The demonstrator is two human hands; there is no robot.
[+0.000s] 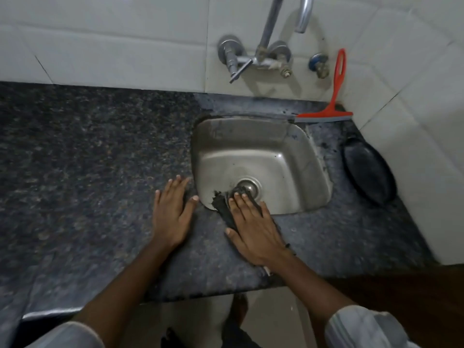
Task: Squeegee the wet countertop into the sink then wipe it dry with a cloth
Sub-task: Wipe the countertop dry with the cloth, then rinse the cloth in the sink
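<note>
— Cloth (224, 209)?
— Dark, flat on the desk (100, 151) at the sink's (296, 156) near rim, far end drooping over the edge toward the drain (247, 187).
— Fingers?
— Straight and spread on both hands. Right hand (253, 228) pressed flat on the cloth, fingertips (237, 196) past the rim; cloth showing just left of them. Left hand (170, 209) flat on bare desk, just beside the cloth, holding nothing.
— Squeegee (331, 101)?
— Red, well apart, behind the sink, handle leaning on the tiled wall (125, 46), blade on the desk.
— Else?
— Tap (266, 51) above the sink; dark oval dish (369, 169) at right.
</note>
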